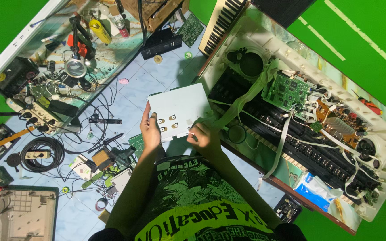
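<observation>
Hands [150, 129] gripping flat white panel [179, 109]

An electronics repair workshop: opened keyboard [318, 120], circuit boards [287, 89], scattered tools [112, 156]

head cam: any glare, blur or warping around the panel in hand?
Head view: white panel evenly lit, slightly washed out, no hard glare; left hand and right hand sharp enough, no motion smear; wide-lens distortion tilts the opened keyboard and table edge; green surround flat and saturated.

A white panel [179, 109], a green circuit board [287, 89], pale blue floor tiles [157, 76].
</observation>
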